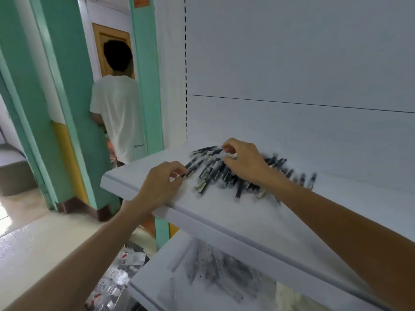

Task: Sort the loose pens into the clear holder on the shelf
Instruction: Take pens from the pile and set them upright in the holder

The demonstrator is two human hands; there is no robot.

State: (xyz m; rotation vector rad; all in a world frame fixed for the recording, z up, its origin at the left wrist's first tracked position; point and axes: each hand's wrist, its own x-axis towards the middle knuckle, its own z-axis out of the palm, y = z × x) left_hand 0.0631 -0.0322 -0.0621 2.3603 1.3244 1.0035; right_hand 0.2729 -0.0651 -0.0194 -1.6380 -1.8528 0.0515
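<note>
From my feed, the biggest thing is the white back panel (292, 52) filling the upper right. Below it the white shelf (224, 212) runs from the left corner down towards the lower right. A lower shelf (157, 277) sits beneath it, carrying blurred grey and black things (213, 270) that I cannot make out.

On the left stands a green pillar (67, 86). Beyond it is a person in a white T-shirt (116, 113), back turned, in front of a wooden door (98, 41). Tiled floor (33, 239) fills the lower left, with clear packets (121, 279) just beside the lower shelf's corner.

Both of my bare forearms reach in from the bottom edge. The pens (215, 173), dark with pale clips, lie in a loose heap on the shelf near its left end, close to the back panel. A few strays trail off to the right.

My left hand (160, 182) rests at the shelf's front edge, thumb and forefinger pinching the tip of the left pen (190, 168) at the heap's left side. My right hand (244, 162) hangs over the middle of the heap. Its thumb and forefinger are curled onto the end of the right pen (216, 151) at the back, and its other fingers are bent just above the heap.
</note>
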